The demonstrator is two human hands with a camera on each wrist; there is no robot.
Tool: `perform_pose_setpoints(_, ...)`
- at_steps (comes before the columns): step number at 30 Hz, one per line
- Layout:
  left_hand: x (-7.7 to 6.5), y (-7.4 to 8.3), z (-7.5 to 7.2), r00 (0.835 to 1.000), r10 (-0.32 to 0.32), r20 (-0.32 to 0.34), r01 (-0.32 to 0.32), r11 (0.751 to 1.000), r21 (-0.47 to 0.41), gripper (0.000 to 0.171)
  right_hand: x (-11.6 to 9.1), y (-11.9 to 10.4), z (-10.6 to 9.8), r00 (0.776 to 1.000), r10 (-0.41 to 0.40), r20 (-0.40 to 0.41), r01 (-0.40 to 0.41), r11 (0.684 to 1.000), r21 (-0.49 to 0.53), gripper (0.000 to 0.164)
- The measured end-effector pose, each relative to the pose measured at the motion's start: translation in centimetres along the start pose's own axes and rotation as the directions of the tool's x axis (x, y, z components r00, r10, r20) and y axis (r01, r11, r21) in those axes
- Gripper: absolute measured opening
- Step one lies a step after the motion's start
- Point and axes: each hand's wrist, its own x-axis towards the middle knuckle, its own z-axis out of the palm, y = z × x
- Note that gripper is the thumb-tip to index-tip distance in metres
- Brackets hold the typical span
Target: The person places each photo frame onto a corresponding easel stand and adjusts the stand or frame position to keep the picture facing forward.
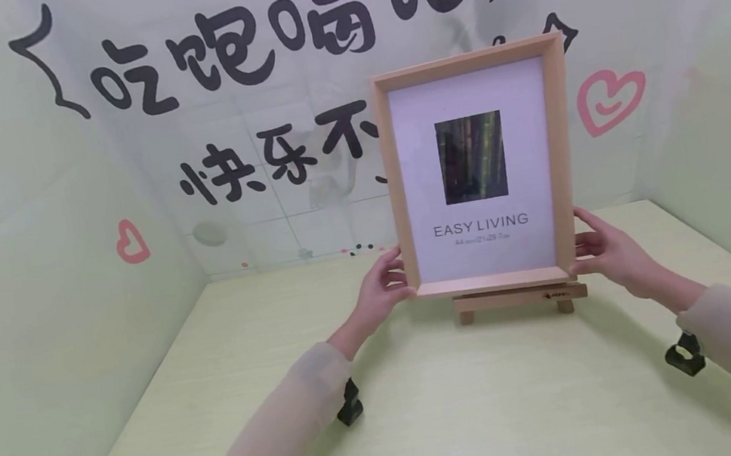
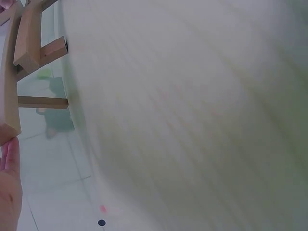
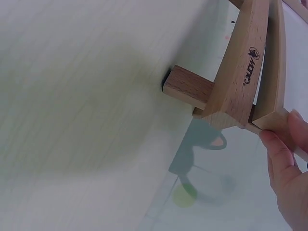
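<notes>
A light wood picture frame (image 1: 473,169) with a white "EASY LIVING" insert stands nearly upright in the head view, slightly turned. My left hand (image 1: 382,293) grips its lower left side, thumb toward the front edge. On the lower right side, my right hand (image 1: 615,256) holds it the same way. Just below the frame's bottom edge shows the ledge of a small wooden easel (image 1: 518,298), whose upper part is hidden behind the frame. In the right wrist view, a narrow gap separates the ledge (image 3: 240,72) from the frame's bottom bar (image 3: 275,67), with fingertips at its corner.
The easel's feet stand on a pale wood-look table (image 1: 468,398). Behind it rises a wall sheet (image 1: 311,227) printed with large black characters and pink hearts. Pale side panels (image 1: 34,261) enclose the table. Black wrist mounts (image 1: 349,403) hang under both sleeves.
</notes>
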Motion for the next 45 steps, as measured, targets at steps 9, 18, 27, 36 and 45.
perform_pose_setpoints(9,0.4,-0.1,1.0,1.0,-0.004,0.007,0.004,1.0,0.012,0.075,-0.7,0.6,-0.8,1.0,-0.005,-0.008,0.005,1.0,-0.018,0.095)
perform_pose_setpoints(18,0.5,-0.3,1.8,1.0,-0.014,0.022,0.014,1.0,-0.005,0.075,-1.0,1.2,-1.6,0.999,-0.041,-0.014,0.042,0.999,0.01,0.095)
perform_pose_setpoints(27,0.9,-0.5,2.5,0.999,-0.033,0.026,0.032,0.999,0.037,0.075,-1.2,1.6,-2.1,0.999,-0.049,-0.001,0.049,0.998,0.032,0.094)
perform_pose_setpoints(36,0.8,0.0,2.5,0.996,-0.082,0.045,0.08,0.995,0.055,0.077,-1.1,1.7,-2.1,1.0,-0.006,0.011,0.006,1.0,-0.003,0.095)
perform_pose_setpoints(45,0.2,1.7,2.3,0.996,-0.054,0.074,0.047,0.995,0.091,0.074,-0.8,1.9,-1.8,1.0,0.003,0.025,-0.003,1.0,-0.008,0.095)
